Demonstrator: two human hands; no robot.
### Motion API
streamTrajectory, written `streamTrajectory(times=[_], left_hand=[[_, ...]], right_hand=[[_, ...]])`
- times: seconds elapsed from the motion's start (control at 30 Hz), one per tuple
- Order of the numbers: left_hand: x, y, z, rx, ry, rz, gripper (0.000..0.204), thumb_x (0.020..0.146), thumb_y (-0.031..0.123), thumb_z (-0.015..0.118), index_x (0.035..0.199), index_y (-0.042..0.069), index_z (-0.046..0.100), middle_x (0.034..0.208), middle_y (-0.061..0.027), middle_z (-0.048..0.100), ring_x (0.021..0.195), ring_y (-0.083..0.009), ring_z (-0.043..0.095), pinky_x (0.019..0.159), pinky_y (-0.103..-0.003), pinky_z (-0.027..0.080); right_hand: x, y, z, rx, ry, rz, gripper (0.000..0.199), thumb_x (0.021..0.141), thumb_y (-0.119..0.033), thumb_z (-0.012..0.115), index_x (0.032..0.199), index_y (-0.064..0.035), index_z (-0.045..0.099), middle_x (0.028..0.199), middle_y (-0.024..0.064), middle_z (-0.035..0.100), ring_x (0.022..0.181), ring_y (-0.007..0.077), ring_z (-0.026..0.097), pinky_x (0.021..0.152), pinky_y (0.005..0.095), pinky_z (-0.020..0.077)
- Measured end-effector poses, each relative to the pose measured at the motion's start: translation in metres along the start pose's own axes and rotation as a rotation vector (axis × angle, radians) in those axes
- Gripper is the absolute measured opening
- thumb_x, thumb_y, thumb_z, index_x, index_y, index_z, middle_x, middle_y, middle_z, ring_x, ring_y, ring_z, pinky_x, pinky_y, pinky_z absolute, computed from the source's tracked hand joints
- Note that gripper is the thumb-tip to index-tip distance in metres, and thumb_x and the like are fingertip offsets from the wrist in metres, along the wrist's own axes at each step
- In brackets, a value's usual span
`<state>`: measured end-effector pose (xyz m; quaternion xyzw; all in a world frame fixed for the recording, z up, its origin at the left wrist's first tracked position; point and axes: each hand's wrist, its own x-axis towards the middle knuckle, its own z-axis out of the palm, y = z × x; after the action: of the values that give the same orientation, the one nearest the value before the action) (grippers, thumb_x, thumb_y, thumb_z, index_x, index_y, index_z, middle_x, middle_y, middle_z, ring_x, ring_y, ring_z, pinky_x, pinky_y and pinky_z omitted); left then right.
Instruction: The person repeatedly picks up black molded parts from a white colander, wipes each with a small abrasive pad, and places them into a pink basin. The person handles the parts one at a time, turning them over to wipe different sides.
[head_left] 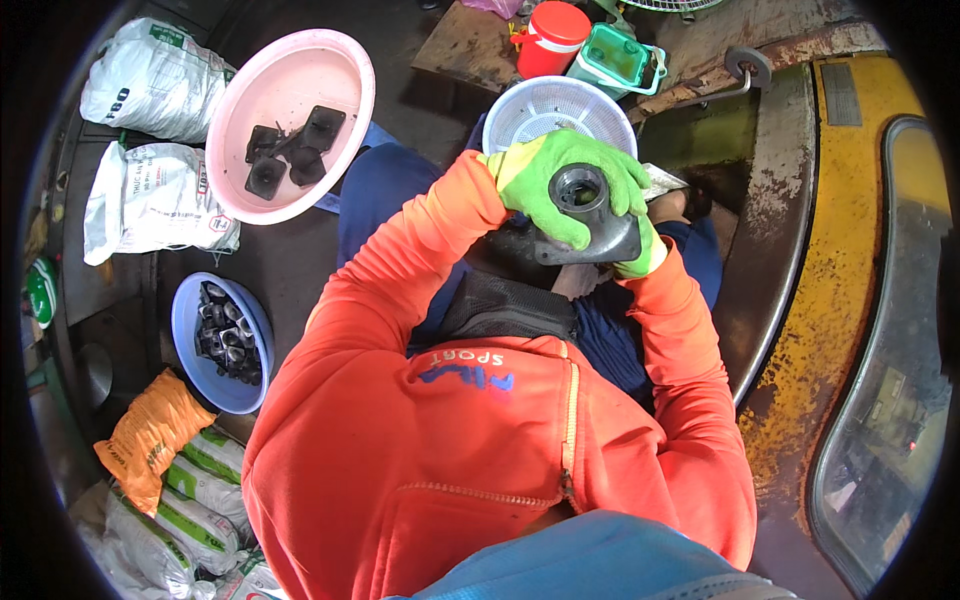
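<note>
Both my hands wear bright green gloves and hold a black plastic part (604,238) with a round hollow collar and a wide, square-cornered base. My left hand (538,178) is closed around it from the left, with the thumb along the near side and fingers over the far side. At the right edge of the base, my right hand (647,252) grips the same part; most of its fingers are hidden behind it. The collar faces up toward me. Just beyond my hands stands a white mesh basket (556,100), partly covered by the left glove.
A pink basin (235,110) at the left holds several black square-based parts (290,155). Nearer, a blue basin (258,345) contains many small dark pieces. White sacks (155,195) line the left side. A red jug (552,38) and a green container (612,55) stand behind; a rusty yellow machine (800,380) is at right.
</note>
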<state>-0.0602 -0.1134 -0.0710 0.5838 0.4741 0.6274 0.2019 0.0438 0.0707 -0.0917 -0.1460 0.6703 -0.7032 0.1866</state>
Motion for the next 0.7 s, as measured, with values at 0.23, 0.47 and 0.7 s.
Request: streamTrajectory(times=[0.23, 0.47, 0.7], left_hand=[[0.007, -0.005, -0.004, -0.128, -0.080, 0.000, 0.064, 0.064, 0.020, 0.081, 0.122, 0.006, 0.059, 0.130, -0.0131, 0.055, 0.123, -0.0315, 0.050, 0.104, -0.040, 0.039], [0.017, -0.006, -0.018, 0.574, 0.421, -0.224, 0.085, 0.061, 0.037, 0.086, 0.131, 0.003, 0.052, 0.138, -0.0194, 0.048, 0.130, -0.0337, 0.044, 0.107, -0.041, 0.036], [0.019, -0.019, 0.037, 0.166, 0.741, -0.127, 0.067, 0.060, 0.027, 0.088, 0.116, 0.004, 0.059, 0.121, -0.0161, 0.061, 0.107, -0.0285, 0.061, 0.094, -0.038, 0.048]], right_hand=[[0.000, 0.011, 0.008, 0.409, 0.082, 0.220, 0.054, 0.089, -0.022, 0.063, 0.138, -0.0104, 0.043, 0.132, 0.0087, 0.051, 0.119, 0.0172, 0.052, 0.098, 0.0307, 0.0456], [0.039, -0.017, -0.012, -0.601, 0.458, -0.245, 0.044, 0.084, -0.018, 0.070, 0.123, -0.0042, 0.055, 0.112, 0.0084, 0.062, 0.101, 0.0200, 0.060, 0.086, 0.0323, 0.0500], [0.040, 0.009, 0.002, -0.327, 0.628, -0.125, 0.044, 0.083, -0.018, 0.067, 0.124, -0.0082, 0.054, 0.122, 0.0079, 0.059, 0.115, 0.0250, 0.056, 0.098, 0.0379, 0.0434]])
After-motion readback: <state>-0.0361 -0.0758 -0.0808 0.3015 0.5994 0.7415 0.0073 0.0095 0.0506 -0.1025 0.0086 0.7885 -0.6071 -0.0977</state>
